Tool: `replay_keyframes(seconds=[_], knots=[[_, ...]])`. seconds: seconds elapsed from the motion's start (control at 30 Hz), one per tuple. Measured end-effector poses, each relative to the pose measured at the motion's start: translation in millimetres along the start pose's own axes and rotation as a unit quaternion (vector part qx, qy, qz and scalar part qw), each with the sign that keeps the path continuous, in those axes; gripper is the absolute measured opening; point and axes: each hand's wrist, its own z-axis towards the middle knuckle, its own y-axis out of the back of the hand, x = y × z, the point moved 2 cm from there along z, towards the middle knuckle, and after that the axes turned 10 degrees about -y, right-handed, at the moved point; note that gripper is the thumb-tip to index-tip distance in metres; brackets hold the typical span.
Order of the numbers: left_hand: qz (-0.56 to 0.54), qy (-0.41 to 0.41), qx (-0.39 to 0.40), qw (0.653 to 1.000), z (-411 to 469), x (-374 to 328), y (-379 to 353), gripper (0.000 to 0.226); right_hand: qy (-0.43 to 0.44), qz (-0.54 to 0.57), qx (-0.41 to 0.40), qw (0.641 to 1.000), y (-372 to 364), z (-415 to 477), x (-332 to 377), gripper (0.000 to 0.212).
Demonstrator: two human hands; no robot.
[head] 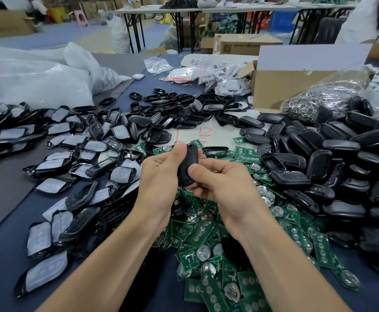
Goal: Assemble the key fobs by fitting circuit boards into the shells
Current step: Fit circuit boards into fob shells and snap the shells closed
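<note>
Both hands on one black key fob shell

We grip the shell (187, 167) with left hand (159, 174) and right hand (224, 183), above the green circuit boards (197, 235) piled on the surface (8, 251).

Black shell heaps (319, 158) are flanking both sides, circuit boards (206, 255) are filling the middle; bare tablecloth (1, 273) is lying open near-left.

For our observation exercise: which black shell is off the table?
The shell held between left hand and right hand above the circuit boards; the rest lie in piles.
</note>
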Motion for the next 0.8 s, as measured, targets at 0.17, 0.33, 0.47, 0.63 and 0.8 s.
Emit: replay_keyframes(seconds=[0.17,0.33,0.47,0.63,0.8], knots=[[0.037,-0.03,0.02,0.999,4,2,4,0.059,0.055,0.32,0.127,0.937,53,-6,38,0.058],[0.047,-0.047,-0.016,0.998,8,0,9,0.044,0.067,0.401,0.148,0.902,64,-5,41,0.09],[0.069,-0.059,-0.058,0.994,10,-1,17,0.028,0.105,-0.007,-0.188,0.976,57,6,30,0.046],[0.135,-0.115,-0.097,0.979,11,-4,20,0.027,0.043,-0.592,-0.179,0.785,35,19,5,0.07],[0.258,-0.122,-0.115,0.952,13,-3,24,0.02,0.071,-0.51,-0.192,0.835,39,15,11,0.039]])
